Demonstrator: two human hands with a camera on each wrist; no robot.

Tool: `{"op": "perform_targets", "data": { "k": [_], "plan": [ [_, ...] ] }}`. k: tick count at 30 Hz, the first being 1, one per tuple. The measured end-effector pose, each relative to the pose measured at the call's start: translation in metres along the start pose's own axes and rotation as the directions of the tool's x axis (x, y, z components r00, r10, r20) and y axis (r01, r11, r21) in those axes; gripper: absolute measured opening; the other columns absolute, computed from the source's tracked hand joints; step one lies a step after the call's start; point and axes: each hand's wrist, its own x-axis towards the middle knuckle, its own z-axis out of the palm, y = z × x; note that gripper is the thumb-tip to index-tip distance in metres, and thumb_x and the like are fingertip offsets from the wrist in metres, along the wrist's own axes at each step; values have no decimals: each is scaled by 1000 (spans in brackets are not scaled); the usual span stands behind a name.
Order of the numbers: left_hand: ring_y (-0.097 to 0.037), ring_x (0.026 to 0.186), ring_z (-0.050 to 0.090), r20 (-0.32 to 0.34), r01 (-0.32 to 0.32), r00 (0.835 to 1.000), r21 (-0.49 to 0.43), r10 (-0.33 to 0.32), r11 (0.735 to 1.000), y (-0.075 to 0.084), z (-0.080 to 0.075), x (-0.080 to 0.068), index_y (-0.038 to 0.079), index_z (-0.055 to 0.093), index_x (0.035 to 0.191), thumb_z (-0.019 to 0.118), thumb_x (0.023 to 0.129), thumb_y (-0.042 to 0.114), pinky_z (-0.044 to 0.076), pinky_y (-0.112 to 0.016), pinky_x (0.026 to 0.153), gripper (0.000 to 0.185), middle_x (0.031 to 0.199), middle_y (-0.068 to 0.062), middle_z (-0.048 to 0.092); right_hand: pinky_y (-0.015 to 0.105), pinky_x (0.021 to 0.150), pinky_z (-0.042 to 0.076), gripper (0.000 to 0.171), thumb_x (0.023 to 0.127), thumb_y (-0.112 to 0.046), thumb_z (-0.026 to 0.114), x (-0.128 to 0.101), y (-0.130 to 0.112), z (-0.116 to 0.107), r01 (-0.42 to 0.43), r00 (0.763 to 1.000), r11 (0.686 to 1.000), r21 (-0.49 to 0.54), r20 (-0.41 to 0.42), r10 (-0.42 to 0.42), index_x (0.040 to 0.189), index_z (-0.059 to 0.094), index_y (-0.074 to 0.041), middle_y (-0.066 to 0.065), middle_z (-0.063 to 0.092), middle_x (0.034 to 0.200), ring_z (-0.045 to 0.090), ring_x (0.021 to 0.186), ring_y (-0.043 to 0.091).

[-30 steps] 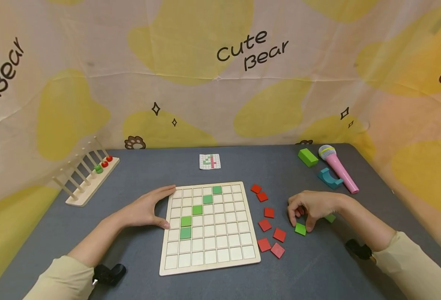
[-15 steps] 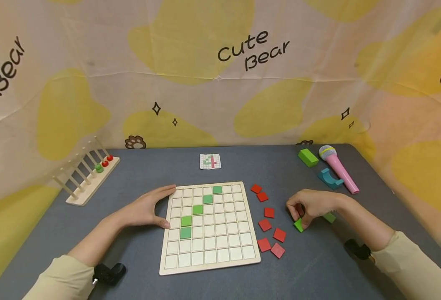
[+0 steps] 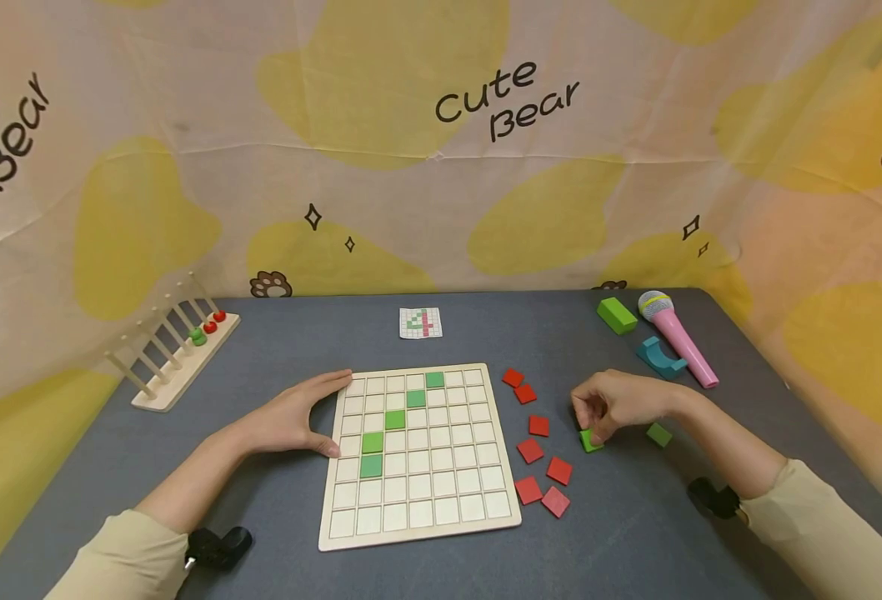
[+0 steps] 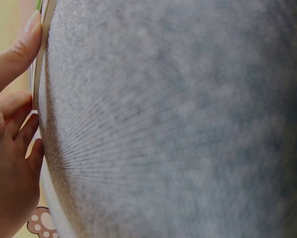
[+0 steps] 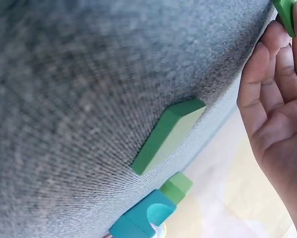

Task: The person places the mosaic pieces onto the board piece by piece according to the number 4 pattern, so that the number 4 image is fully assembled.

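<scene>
In the head view, my left hand [image 3: 283,418] rests along the left edge of a pale wooden grid board [image 3: 441,485], thumb and fingertips spread against it. Several green tiles lie in the board's cells on a stepped diagonal, among them a bright green tile [image 3: 395,419]. To the right of the board, my right hand [image 3: 624,402] pinches a small green square tile [image 3: 589,443] between thumb and fingers, low over the table. The right wrist view shows that green tile [image 5: 285,17] tilted at the fingertips. A second loose green tile [image 3: 659,435] lies beneath the right wrist.
Several red tiles [image 3: 538,426] lie between the board and my right hand. A small pattern card [image 3: 420,323] sits behind the board. Far right are a green block [image 3: 617,316], a blue arch block [image 3: 662,357] and a pink toy microphone [image 3: 681,342]. A peg rack [image 3: 178,367] stands left.
My right hand has taken the green tile in a pinch and shifted it slightly away from me and left. The loose tile under the wrist now shows more. My left hand stays put.
</scene>
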Motion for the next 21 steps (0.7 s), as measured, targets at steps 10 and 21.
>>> {"op": "perform_targets", "data": {
  "k": [10,21],
  "plan": [
    [-43,144,37,-5,-6,1000,1,6,1000,-1,0,0,2,36,152,86,66,54,34,-63,112,112,157,-20,38,24,67,53,14,86,-12,73,10,-13,-2,-1,1000,1000,-3,-26,1,99,69,-12,1,65,85,58,74,8],
    [-44,145,36,4,5,1000,-7,-5,1000,0,-1,-1,2,35,152,86,66,53,33,-64,112,112,158,-20,36,23,67,53,13,85,-14,76,30,-34,5,50,986,998,-44,-156,-56,96,69,-15,0,66,83,59,74,8]
  ]
}}
